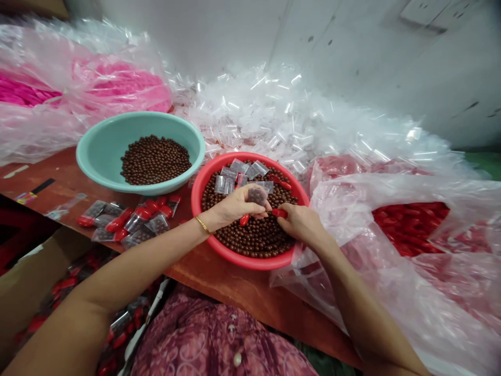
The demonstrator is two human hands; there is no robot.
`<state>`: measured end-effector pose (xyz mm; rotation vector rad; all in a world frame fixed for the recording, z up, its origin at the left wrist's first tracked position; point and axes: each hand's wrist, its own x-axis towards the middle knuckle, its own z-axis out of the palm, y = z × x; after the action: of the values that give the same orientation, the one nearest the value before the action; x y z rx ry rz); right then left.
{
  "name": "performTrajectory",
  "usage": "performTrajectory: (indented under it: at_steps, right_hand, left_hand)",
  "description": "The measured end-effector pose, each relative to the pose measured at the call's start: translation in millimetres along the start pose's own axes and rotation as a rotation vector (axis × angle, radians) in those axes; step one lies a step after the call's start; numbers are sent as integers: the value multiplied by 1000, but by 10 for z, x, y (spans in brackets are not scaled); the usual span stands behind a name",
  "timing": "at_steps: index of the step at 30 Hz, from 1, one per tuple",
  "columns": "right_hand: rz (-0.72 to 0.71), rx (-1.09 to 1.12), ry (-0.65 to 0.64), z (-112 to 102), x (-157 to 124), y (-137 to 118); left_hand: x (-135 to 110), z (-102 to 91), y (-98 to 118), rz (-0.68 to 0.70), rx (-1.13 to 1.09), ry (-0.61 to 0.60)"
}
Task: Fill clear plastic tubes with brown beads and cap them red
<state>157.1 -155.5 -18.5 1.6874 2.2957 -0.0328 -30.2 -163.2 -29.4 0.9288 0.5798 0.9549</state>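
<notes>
Over a red basin [198,209] of small brown balls [250,243], my left hand [230,203] is closed around a small clear plastic case [257,195] filled with brown balls. Close by on its right, my right hand [301,222] pinches a glossy red plastic cap [279,213]. The case and this cap are apart. Another red piece [244,220] shows just under my left fingers; whether they grip it I cannot tell. Several clear cases [224,184] without balls and a few red pieces [284,184] lie on the balls behind my hands.
A teal basin [92,156] of brown balls stands left. Filled red-capped cases [144,216] lie before it, above a carton [35,266] of more. Clear cases [270,112] are heaped along the wall. Plastic bags hold red pieces [410,224] at right and pink pieces [125,86] at left.
</notes>
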Motion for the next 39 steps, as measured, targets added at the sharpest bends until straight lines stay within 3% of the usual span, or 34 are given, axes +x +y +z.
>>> performTrajectory:
  at_steps: [6, 10, 12, 16, 18, 20, 24, 29, 35, 37, 39]
  right_hand:
    - [-110, -30, -5, 68, 72, -86]
    - [-105, 21, 9, 115, 121, -56]
    - [-99, 233, 90, 102, 129, 5]
    - [-130, 991, 361, -48, 103, 47]
    - [-136, 1229, 403, -166, 81, -12]
    - [-172, 1332, 378, -270, 65, -101]
    - [-269, 1407, 301, -345, 51, -224]
    - [-350, 1370, 217, -282, 19, -201]
    - [-254, 1270, 388, -182, 11, -181]
    - [-219, 1316, 370, -150, 1, -164]
    - [-178, 1436, 269, -124, -15, -139]
  left_hand:
    - [1, 7, -4, -7, 15, 14]
    - [-9, -7, -14, -3, 5, 13]
    - [-12, -6, -12, -3, 6, 7]
    - [-12, 17, 8, -26, 40, -15]
    - [-7, 25, 13, -34, 72, -33]
    - [1, 24, 4, -31, 97, -50]
    - [14, 3, -39, -37, 124, -67]
    - [11, -6, -54, -69, 153, -126]
    - [-3, 1, -31, -53, 271, -126]
    - [-10, 14, -23, -58, 299, -109]
    - [-15, 29, -21, -57, 336, -84]
